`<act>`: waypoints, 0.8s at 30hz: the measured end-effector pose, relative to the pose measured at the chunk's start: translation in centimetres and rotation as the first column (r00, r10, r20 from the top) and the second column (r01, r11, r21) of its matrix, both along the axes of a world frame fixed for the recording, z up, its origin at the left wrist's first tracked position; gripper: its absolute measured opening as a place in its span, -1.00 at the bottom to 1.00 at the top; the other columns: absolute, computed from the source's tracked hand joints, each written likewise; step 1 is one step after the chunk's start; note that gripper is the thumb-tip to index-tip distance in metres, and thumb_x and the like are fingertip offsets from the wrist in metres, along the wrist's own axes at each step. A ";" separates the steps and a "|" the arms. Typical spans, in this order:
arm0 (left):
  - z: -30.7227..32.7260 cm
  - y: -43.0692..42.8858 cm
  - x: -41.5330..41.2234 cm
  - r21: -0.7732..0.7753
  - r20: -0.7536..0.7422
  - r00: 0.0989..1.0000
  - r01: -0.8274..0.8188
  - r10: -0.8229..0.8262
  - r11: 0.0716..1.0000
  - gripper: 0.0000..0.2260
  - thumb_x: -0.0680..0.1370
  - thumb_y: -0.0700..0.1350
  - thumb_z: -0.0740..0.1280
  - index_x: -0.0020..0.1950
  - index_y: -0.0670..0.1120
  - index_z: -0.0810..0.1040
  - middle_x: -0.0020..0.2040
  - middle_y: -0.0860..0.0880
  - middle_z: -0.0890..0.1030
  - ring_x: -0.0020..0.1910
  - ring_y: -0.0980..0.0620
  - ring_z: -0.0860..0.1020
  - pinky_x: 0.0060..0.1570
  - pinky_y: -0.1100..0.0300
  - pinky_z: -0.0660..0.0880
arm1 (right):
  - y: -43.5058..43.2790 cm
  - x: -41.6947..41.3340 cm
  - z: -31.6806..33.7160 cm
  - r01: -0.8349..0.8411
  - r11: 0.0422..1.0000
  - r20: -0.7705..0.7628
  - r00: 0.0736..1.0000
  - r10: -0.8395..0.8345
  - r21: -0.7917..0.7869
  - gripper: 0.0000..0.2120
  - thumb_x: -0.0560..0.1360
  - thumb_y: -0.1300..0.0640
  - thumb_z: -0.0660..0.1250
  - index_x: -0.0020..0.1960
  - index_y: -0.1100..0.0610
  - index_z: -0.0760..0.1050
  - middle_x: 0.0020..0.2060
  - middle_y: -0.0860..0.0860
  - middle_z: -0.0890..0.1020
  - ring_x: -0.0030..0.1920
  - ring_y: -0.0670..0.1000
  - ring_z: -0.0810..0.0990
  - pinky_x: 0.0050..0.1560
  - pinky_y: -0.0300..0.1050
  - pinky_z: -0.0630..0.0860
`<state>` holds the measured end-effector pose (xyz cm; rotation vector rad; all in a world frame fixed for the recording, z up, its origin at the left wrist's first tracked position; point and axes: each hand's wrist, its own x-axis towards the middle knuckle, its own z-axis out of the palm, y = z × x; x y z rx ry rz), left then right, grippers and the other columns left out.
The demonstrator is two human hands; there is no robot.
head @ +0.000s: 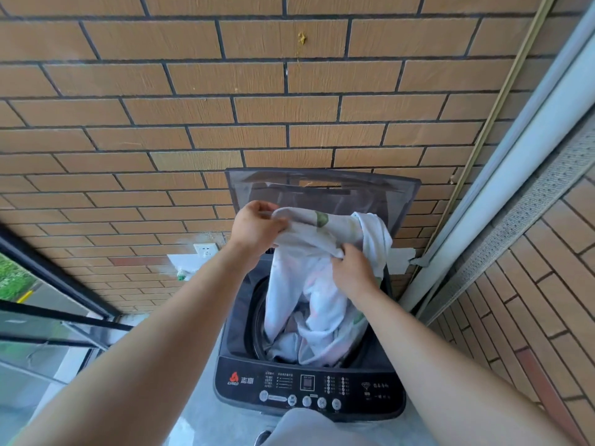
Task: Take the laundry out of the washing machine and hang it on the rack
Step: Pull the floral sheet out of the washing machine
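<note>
A dark top-loading washing machine stands in front of me with its lid raised against the brick wall. A white cloth with faint green and pink prints hangs from both my hands, its lower part still down in the drum. My left hand grips the cloth's upper edge at the left, above the machine. My right hand pinches a fold of the same cloth lower and to the right. More pale laundry lies bunched in the drum. No rack is in view.
A brick wall fills the view ahead, with a white socket low beside the machine. A glass railing with dark frames runs at the left. White pipes slant down at the right by another brick wall.
</note>
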<state>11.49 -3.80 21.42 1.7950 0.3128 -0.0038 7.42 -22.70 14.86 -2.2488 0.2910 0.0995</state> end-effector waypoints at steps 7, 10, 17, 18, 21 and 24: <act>-2.2 1.7 -1.3 -0.038 -0.135 0.991 0.014 -0.019 0.999 -0.72 0.46 -0.32 0.40 0.16 -0.23 0.52 -0.16 -0.19 0.64 -0.25 -0.07 0.59 -0.10 -0.03 0.64 | 0.0 2.1 3.9 0.081 0.979 0.092 0.991 -0.100 0.189 -0.81 0.51 0.00 0.14 -0.10 0.11 0.42 -0.29 0.02 0.56 -0.31 0.06 0.49 -0.25 -0.08 0.39; -3.6 1.4 -2.7 0.152 -0.238 0.971 0.051 -0.013 0.987 -0.82 0.42 -0.35 0.26 -0.02 -0.27 0.56 -0.27 -0.18 0.64 -0.27 -0.12 0.62 -0.10 -0.09 0.66 | 0.4 2.4 4.7 0.081 0.981 0.128 0.986 -0.105 0.178 -0.77 0.50 -0.03 0.27 -0.12 0.15 0.42 -0.29 0.06 0.60 -0.29 0.08 0.54 -0.27 -0.07 0.41; -8.7 -0.8 -6.7 0.311 -0.500 0.712 0.679 -0.493 0.665 -0.37 0.35 0.01 0.58 0.38 0.00 0.47 0.29 -0.02 0.56 0.21 -0.02 0.57 0.20 0.08 0.53 | 2.1 3.4 6.9 0.056 0.968 0.191 0.976 -0.105 0.246 -0.79 0.44 0.00 0.40 -0.14 0.03 0.37 -0.26 -0.04 0.51 -0.31 -0.05 0.48 -0.35 -0.12 0.37; -9.6 -1.4 -6.9 0.374 -0.506 0.701 0.703 -0.503 0.605 -0.24 0.36 0.10 0.57 0.48 -0.01 0.35 0.36 0.00 0.49 0.28 -0.04 0.51 0.22 0.08 0.48 | 2.5 3.4 7.2 0.040 0.963 0.188 0.978 -0.093 0.267 -0.81 0.45 0.00 0.38 -0.11 0.01 0.37 -0.22 -0.04 0.52 -0.27 -0.04 0.50 -0.31 -0.09 0.42; -11.5 -3.1 -6.8 0.491 -0.458 0.748 0.663 -0.480 0.565 -0.49 0.54 0.09 0.38 0.41 -0.09 0.37 0.26 -0.08 0.55 0.15 -0.10 0.54 -0.01 0.10 0.48 | 3.3 3.2 7.7 -0.001 0.961 0.192 0.980 -0.054 0.276 -0.84 0.45 -0.02 0.32 -0.07 -0.03 0.36 -0.15 -0.02 0.54 -0.16 0.02 0.54 -0.14 0.01 0.51; -12.2 -2.9 -6.1 0.556 -0.406 0.798 0.602 -0.445 0.573 -0.82 0.66 -0.08 0.19 0.13 -0.13 0.50 0.00 -0.13 0.59 -0.03 -0.15 0.55 -0.24 0.14 0.40 | 3.3 2.9 7.7 -0.014 0.943 0.200 0.978 -0.056 0.333 -0.87 0.50 0.05 0.29 -0.01 0.01 0.37 -0.17 -0.04 0.51 -0.21 -0.04 0.49 -0.21 -0.06 0.43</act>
